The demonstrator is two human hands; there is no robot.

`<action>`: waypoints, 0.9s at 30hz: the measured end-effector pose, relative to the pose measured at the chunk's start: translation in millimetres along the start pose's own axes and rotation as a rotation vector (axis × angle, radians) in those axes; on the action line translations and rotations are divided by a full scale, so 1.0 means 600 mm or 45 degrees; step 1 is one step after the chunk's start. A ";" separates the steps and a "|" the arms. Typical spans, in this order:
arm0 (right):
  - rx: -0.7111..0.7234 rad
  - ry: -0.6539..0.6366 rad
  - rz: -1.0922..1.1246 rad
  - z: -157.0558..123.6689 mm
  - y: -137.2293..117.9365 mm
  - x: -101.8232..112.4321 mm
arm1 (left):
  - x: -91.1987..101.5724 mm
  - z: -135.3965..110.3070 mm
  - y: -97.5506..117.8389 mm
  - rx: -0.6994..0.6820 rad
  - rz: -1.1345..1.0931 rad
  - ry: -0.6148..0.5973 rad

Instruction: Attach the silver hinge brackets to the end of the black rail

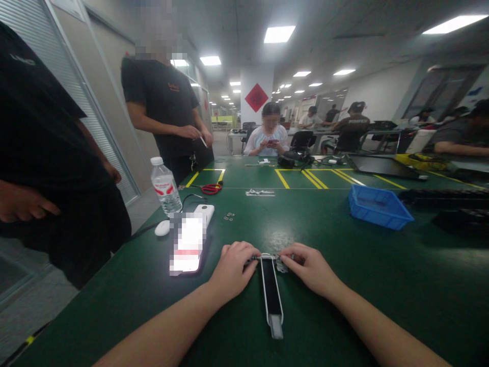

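Note:
A long, narrow strip (272, 290) with a black face and a white rim lies on the green table. A grey tab (276, 326) sticks out at its near end. At its far end, my left hand (235, 267) is closed, with thumb and fingertips on a small dark metal part at the left corner. My right hand (311, 267) pinches at the right corner, where small silvery metal pieces (281, 265) show beneath the fingers. The fingers partly hide these parts, so their exact kind is unclear.
Left of my hands lie a lit phone (187, 244), a white power bank (206, 214) and a water bottle (166, 186). Small rings (228, 217) and thin metal pieces (260, 193) lie ahead. A blue bin (378, 206) stands right. Two people stand at left; another sits opposite.

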State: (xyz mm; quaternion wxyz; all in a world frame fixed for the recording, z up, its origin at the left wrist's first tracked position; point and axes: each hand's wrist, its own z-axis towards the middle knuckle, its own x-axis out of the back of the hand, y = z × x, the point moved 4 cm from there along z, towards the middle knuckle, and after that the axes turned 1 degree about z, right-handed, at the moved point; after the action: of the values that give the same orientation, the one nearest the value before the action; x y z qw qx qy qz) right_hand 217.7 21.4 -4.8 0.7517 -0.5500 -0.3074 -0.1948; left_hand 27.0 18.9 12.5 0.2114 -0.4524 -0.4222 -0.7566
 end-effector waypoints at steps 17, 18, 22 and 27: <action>0.039 0.005 -0.034 -0.002 -0.007 -0.003 | 0.002 -0.002 0.001 0.014 0.000 0.008; 0.039 0.013 -0.030 -0.003 -0.007 -0.003 | 0.001 -0.002 0.001 0.014 -0.003 0.010; 0.039 0.032 -0.017 -0.003 -0.004 -0.003 | 0.001 -0.002 0.001 0.010 -0.020 0.017; 0.034 0.043 0.034 -0.002 -0.004 -0.005 | 0.000 -0.002 0.001 0.003 -0.027 0.016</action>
State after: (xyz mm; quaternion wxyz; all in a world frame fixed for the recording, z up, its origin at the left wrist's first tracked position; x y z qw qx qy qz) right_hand 214.4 19.2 -5.5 0.7667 -0.5404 -0.2900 -0.1900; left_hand 26.6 18.0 12.7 0.2064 -0.4430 -0.4265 -0.7611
